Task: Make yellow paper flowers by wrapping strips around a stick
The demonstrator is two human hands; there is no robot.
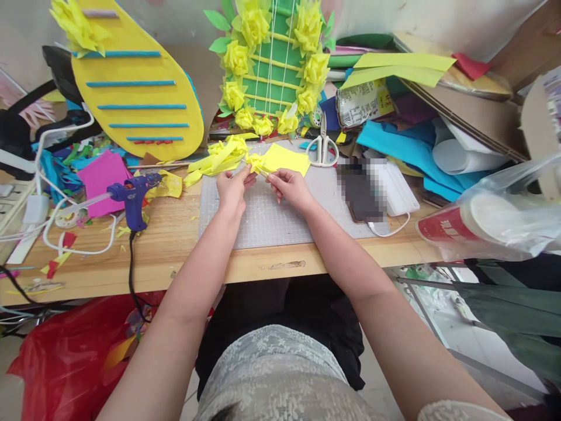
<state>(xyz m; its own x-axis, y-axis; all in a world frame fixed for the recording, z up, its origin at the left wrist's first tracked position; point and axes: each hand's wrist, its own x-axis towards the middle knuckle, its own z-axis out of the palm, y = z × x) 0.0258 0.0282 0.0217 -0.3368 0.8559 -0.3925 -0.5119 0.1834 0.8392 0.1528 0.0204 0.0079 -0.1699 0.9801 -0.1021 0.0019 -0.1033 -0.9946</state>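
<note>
Over the grey cutting mat (272,225), my left hand (234,187) pinches a small yellow paper flower (255,160) between its fingertips. My right hand (290,186) meets it from the other side, thumb and finger closed at the flower's lower end. Just behind them lie a yellow paper sheet (287,159) and, to the left, a pile of yellow paper petals and strips (221,156). White-handled scissors (323,149) rest on the mat behind my right hand. The exact spot the right fingers grip is partly hidden.
A blue glue gun (134,199) with its cord stands on the left beside pink paper (103,181). Decorated yellow (140,96) and green (274,70) boards lean at the back. On the right are a phone (362,190), a white power bank (397,190) and a bagged cup (447,225).
</note>
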